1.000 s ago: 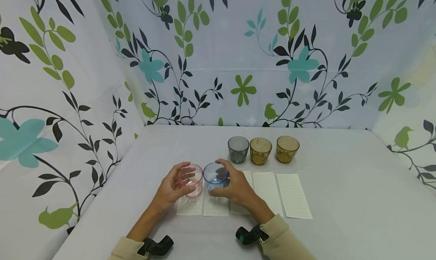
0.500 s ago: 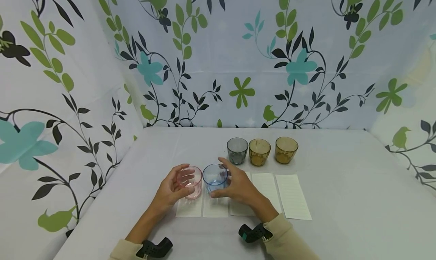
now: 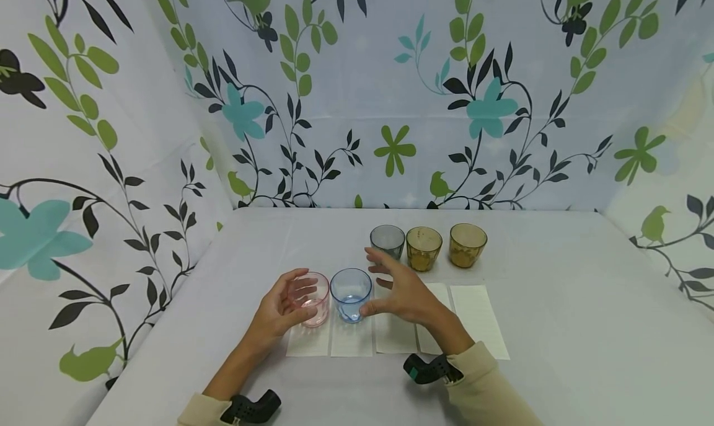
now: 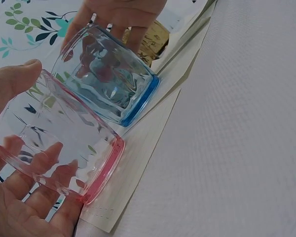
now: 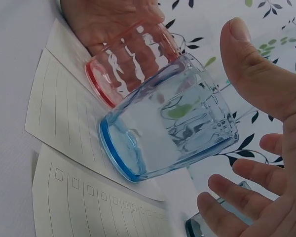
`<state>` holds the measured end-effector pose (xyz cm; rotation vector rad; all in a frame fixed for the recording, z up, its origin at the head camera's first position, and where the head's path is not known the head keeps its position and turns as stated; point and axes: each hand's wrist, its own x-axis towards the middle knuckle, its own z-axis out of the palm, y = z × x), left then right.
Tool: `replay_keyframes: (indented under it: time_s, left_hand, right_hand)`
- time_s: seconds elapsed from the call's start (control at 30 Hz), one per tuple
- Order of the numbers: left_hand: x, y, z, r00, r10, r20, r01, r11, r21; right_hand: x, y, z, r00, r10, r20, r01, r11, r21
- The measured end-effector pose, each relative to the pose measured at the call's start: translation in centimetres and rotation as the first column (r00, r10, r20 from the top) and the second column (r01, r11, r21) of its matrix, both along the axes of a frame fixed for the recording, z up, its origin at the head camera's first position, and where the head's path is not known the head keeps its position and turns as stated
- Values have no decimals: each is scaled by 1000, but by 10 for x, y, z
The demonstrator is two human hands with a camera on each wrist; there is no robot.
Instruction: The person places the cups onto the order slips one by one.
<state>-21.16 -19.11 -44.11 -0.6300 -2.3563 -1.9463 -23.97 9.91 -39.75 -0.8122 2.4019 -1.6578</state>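
Observation:
A pink-tinted glass (image 3: 315, 311) stands on the leftmost paper slip, and my left hand (image 3: 280, 311) curls round its left side, thumb in front and fingers behind. Right beside it a blue-tinted glass (image 3: 350, 296) stands upright on the second slip. My right hand (image 3: 404, 292) is spread just to the right of the blue glass; the right wrist view shows a gap between the fingers (image 5: 259, 177) and the blue glass (image 5: 170, 123). From the left wrist camera, the pink glass (image 4: 64, 148) sits within the left hand's grasp.
Behind the right hand stand a grey glass (image 3: 387, 239) and two amber glasses, one in the middle (image 3: 424, 249) and one at the right (image 3: 468, 246). Several lined paper slips (image 3: 480, 320) lie in a row on the white table. A patterned cloth (image 3: 346, 103) hangs behind.
My right hand has let go of the blue glass and moved right, its fingers spreading. My left hand stays on the pink glass, and both glasses keep their places.

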Motion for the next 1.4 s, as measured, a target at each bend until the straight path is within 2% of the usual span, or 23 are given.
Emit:
replay_keyframes:
  time_s: [0.2,0.37,0.53,0.7,0.83,1.03,1.23,1.4]
  left_hand:
    - [0,0,1,1000,0,-4,0,1000,6]
    - [0,1,0,1000,-5,-4,5,1000,15]
    - [1,1,0,1000,0,-1,0,1000,19]
    - [0,1,0,1000,6,-3,-5,1000,23]
    - [0,1,0,1000,5,-10,-4,1000,16]
    - [-1,3,1,1000,-1,-16,2,1000,12]
    - [-1,1,1,1000,-1,-14,1,1000,5]
    - [2,-1,-1,1000,3,-6,-3,1000,2]
  right_hand:
    - [-1,-2,3,993,-85,-87,88,995,38]
    - [-3,2,7,974,-136,-181,135,991,-19]
    - [-7,4,11,939,-199,-280,185,980,-76]
    - [-12,4,16,887,-292,-357,304,952,-24]
    - [-18,2,16,857,-337,-391,379,925,33]
    - [-28,-1,14,833,-356,-424,432,897,96]
    - [-36,-3,10,829,-389,-401,448,892,62]
    - [-40,-4,1,826,-400,-398,480,868,123]
